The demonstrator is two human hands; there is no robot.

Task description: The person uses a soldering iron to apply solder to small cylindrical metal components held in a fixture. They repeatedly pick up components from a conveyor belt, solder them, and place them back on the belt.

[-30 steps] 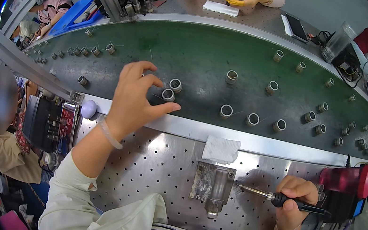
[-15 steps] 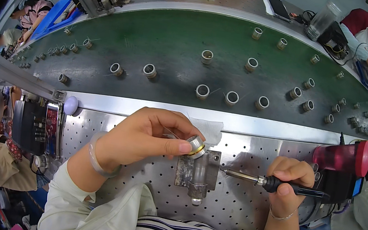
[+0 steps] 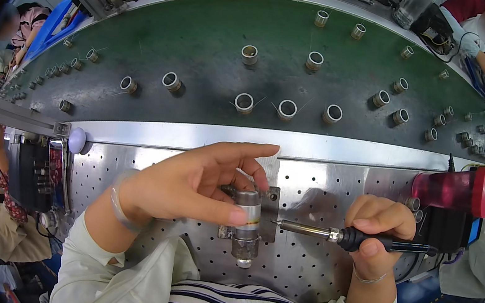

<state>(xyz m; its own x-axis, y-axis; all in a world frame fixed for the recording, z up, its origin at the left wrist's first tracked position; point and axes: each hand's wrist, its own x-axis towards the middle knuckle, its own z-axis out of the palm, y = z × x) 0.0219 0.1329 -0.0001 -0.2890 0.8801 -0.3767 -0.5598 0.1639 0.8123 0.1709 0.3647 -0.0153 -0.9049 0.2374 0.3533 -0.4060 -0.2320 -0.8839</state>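
Note:
A short metal sleeve (image 3: 248, 201) with a thin yellow band sits over the cylinder of a steel fixture (image 3: 271, 215) on the perforated bench. My left hand (image 3: 196, 185) has its thumb against the sleeve's near side and bent fingers behind it. The index finger points out past them, off the sleeve. The lower end of the fixture's cylinder, with a rounded tip, sticks out toward me. In my closed right hand (image 3: 378, 231) is a soldering iron (image 3: 306, 229) with a black handle. Its tip points left, a small gap from the sleeve's banded part.
Beyond the bench runs a green conveyor belt (image 3: 207, 52) carrying several metal sleeves (image 3: 287, 109), some with fine wires. A red cup-shaped container (image 3: 453, 186) lies on its side at the right, above a black box. A black device (image 3: 31, 173) stands at the left. People sit at both sides.
The sleeve, earlier tilted at the fixture's far end, now sits over its cylinder. My left index finger has stretched out. The iron's tip is nearer the sleeve. The whole view has shifted slightly.

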